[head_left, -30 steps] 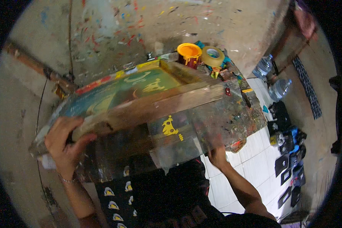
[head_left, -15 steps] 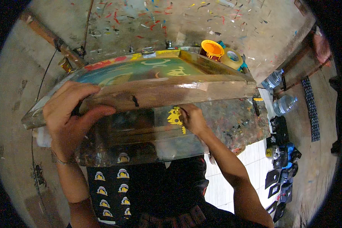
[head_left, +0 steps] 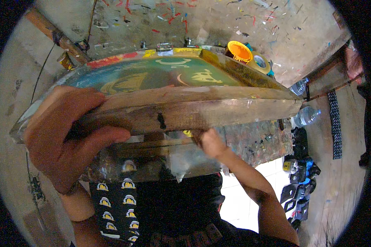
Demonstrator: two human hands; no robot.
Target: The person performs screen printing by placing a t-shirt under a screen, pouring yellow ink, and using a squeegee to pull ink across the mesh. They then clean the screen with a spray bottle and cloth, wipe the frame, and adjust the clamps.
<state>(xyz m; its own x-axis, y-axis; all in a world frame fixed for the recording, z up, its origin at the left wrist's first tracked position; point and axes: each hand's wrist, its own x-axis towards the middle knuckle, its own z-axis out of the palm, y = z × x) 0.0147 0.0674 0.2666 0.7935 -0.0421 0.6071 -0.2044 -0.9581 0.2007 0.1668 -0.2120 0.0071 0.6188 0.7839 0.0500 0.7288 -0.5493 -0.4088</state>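
My left hand (head_left: 59,131) is wrapped round the near left corner of a wooden screen-printing frame (head_left: 218,107), thumb below and fingers on top. The frame's near side is raised above a paint-stained board (head_left: 255,142). Stretched inside it is a greenish mesh (head_left: 156,74) bearing pale stencil shapes. Under the near rail, my right hand (head_left: 212,144) is at the board beside a yellow print (head_left: 187,133). Only a sliver of that print shows; the rail hides the rest. The right fingertips are blurred and partly covered, so their grip is unclear.
An orange-yellow paint tub (head_left: 240,51) and a tape roll (head_left: 260,62) are beyond the frame's far right corner. Clear plastic bottles (head_left: 307,116) stand at the right, above dark folded items (head_left: 301,193). A black strip with repeated prints (head_left: 129,199) hangs at the near left.
The frame's near side has risen with my left hand and now hides most of the yellow print. My right hand remains near the print, its fingertips now partly under the rail.
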